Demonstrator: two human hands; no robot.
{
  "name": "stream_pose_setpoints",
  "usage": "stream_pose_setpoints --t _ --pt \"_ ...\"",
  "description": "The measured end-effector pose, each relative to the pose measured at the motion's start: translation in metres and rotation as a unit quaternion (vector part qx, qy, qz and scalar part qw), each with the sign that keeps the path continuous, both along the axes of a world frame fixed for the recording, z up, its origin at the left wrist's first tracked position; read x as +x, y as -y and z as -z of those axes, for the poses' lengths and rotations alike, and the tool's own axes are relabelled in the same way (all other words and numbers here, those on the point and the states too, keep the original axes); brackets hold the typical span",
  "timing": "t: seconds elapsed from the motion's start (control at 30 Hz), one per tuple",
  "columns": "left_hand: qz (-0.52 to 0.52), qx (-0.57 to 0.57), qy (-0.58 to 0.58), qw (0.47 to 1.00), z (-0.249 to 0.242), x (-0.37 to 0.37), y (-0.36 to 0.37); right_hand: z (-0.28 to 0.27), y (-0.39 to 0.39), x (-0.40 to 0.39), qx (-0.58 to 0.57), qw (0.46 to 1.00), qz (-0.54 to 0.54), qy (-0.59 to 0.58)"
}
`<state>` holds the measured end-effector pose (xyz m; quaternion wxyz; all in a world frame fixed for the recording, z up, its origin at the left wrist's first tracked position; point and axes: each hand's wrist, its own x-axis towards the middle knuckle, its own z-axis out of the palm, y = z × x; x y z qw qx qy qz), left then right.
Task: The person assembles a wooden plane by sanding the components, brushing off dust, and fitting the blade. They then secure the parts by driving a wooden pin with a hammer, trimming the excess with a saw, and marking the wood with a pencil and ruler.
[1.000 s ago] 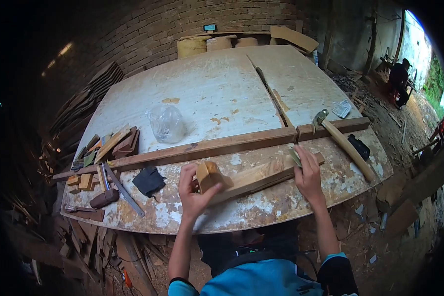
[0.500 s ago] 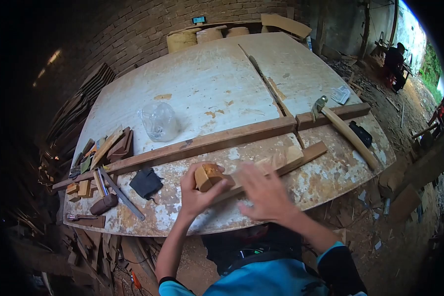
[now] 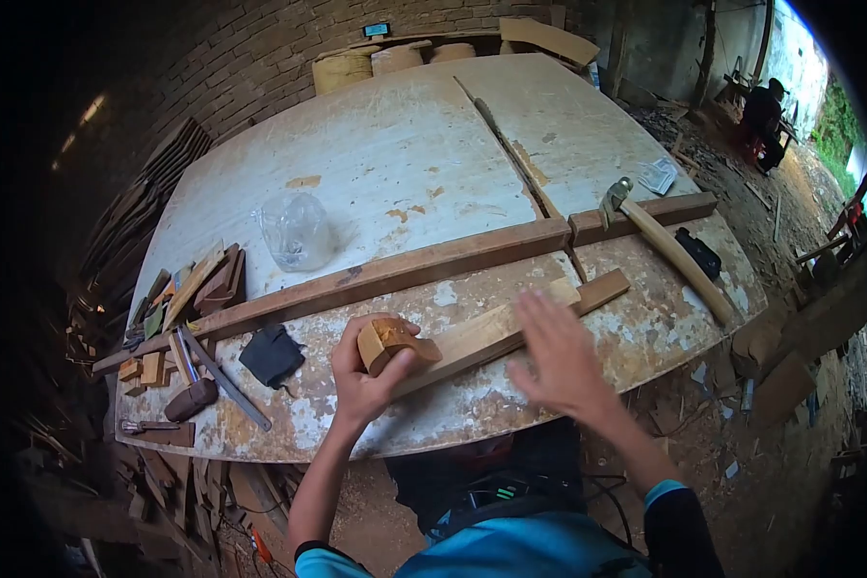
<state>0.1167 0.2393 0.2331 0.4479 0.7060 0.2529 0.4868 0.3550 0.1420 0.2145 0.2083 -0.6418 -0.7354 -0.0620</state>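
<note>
My left hand (image 3: 364, 371) is closed around a carved brown wooden block (image 3: 383, 345) with a curved, tapering end. Under and beyond the block, a pale length of wood (image 3: 477, 335) lies slantwise on the workbench; whether the two are joined is not clear. My right hand (image 3: 561, 358) is slightly blurred, fingers stretched out flat over the right part of the pale wood. A darker wooden strip (image 3: 604, 291) runs alongside and sticks out past its far right end.
A long brown beam (image 3: 376, 277) crosses the workbench (image 3: 231, 226). At right, a hammer (image 3: 679, 252) rests across a second beam section. To the left lie a black cloth (image 3: 272, 356), a long metal tool (image 3: 229, 383), a mallet-like head (image 3: 192, 400) and small wood blocks (image 3: 152, 369). A clear plastic bag (image 3: 297, 231) sits behind.
My right hand has moved to the right along the pale wood, uncovering its middle. My left hand keeps its hold on the block. The whole view has shifted slightly.
</note>
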Motion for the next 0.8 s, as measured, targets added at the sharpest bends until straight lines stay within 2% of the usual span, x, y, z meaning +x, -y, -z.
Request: stream_pose_setpoints --t 0.03,0.1,0.13,0.2,0.23,0.27,0.33,0.37,0.43,0.5,0.6,0.63,0.73,0.77,0.8 --pt "0.002 0.004 0.009 1.0 0.0 0.0 0.0 -0.006 0.0 -0.019 0.018 0.998 -0.015 -0.051" --pt "0.003 0.014 0.024 1.0 0.005 0.0 0.002 0.0 -0.004 -0.062 0.035 0.997 -0.06 -0.038" --pt "-0.014 0.055 0.004 0.998 0.006 -0.002 -0.001 0.001 -0.006 -0.074 0.046 0.995 -0.081 -0.033" --pt "-0.048 0.137 -0.034 0.989 0.008 -0.005 -0.009 -0.006 -0.008 -0.078 0.055 0.985 -0.094 -0.134" --pt "-0.043 0.106 -0.044 0.992 0.006 -0.005 -0.008 -0.011 -0.008 -0.078 0.058 0.977 -0.103 -0.18" --pt "-0.043 0.076 -0.02 0.996 0.004 -0.004 -0.004 -0.016 -0.009 -0.081 0.035 0.949 -0.122 -0.29" --pt "-0.044 0.013 0.026 0.999 0.0 0.0 0.007 -0.028 -0.016 -0.092 -0.015 0.854 -0.155 -0.497" --pt "-0.042 0.012 0.039 0.998 0.004 -0.001 0.009 -0.032 -0.021 -0.099 0.028 0.847 -0.168 -0.504" --pt "-0.038 0.011 0.061 0.997 0.013 -0.004 0.007 -0.047 -0.021 -0.099 0.02 0.83 -0.189 -0.525" --pt "-0.081 0.079 0.03 0.993 0.015 -0.003 0.007 -0.045 -0.022 -0.1 0.055 0.82 -0.213 -0.529" --pt "-0.126 0.136 -0.014 0.983 0.01 0.001 0.01 -0.014 -0.02 -0.104 0.096 0.857 -0.178 -0.474" --pt "-0.138 0.14 -0.038 0.98 0.007 0.001 0.012 -0.024 -0.019 -0.1 0.046 0.861 -0.169 -0.477" --pt "-0.15 0.189 -0.075 0.968 0.014 -0.003 0.014 -0.072 -0.017 -0.083 -0.07 0.827 -0.186 -0.527" --pt "-0.157 0.221 -0.074 0.96 0.013 -0.001 0.008 -0.063 -0.019 -0.088 0.024 0.84 -0.228 -0.492" --pt "-0.152 0.231 -0.071 0.958 0.008 0.002 0.007 -0.061 -0.016 -0.097 0.046 0.839 -0.21 -0.5"
